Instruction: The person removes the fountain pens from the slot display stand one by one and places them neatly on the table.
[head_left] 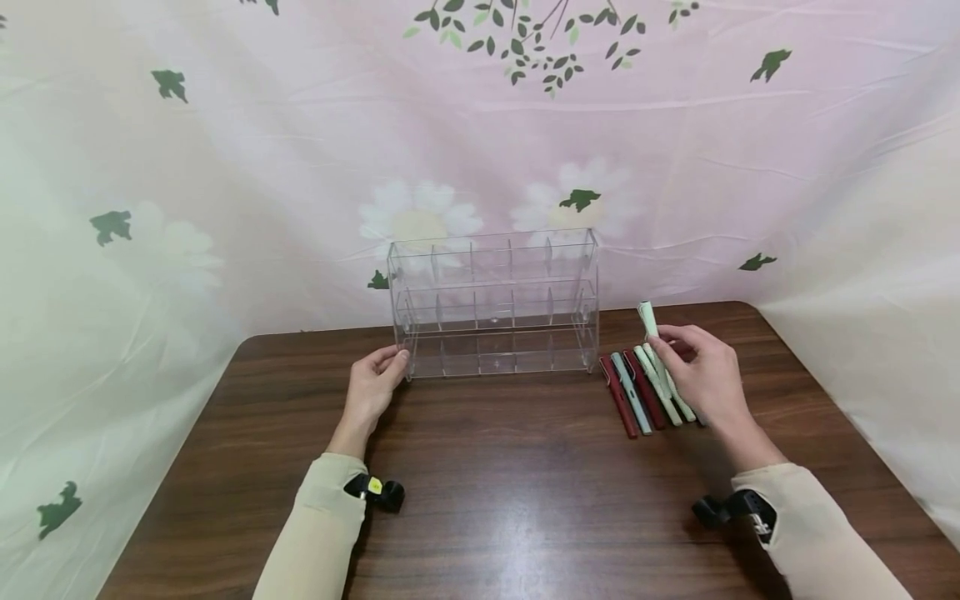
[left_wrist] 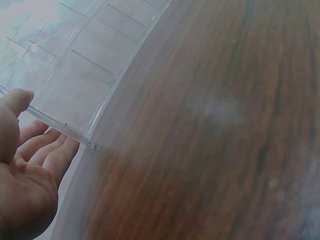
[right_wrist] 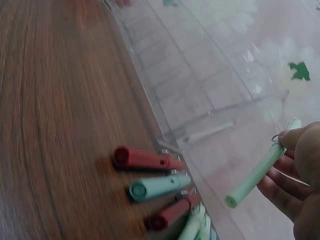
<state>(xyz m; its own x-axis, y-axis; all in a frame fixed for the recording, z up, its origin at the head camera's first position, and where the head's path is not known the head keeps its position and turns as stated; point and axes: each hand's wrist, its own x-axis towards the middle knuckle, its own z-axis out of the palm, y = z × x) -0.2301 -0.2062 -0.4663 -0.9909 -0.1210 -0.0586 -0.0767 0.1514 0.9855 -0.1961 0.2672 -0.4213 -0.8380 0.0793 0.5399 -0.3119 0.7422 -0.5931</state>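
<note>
A clear acrylic organizer [head_left: 495, 342] with tiered, divided compartments stands at the back of the table. My left hand [head_left: 377, 379] holds its lower left edge; in the left wrist view the thumb [left_wrist: 20, 101] lies at the side panel, with the other fingers below it. With thumb and fingers, my right hand [head_left: 703, 367] pinches a light green pen [right_wrist: 257, 175], raised above the row of pens at the organizer's right. That row has a red pen [head_left: 618, 398], a grey-blue pen [head_left: 632, 393], another red pen [right_wrist: 172, 212] and light green pens [head_left: 660, 387]; its right end is partly hidden by the hand.
The dark wood-grain table [head_left: 480, 492] reaches back to a pale floral cloth [head_left: 300, 167], which hangs close behind the organizer and along both sides. Black wrist cameras sit at both cuffs, the left one [head_left: 378, 490] and the right one [head_left: 731, 510].
</note>
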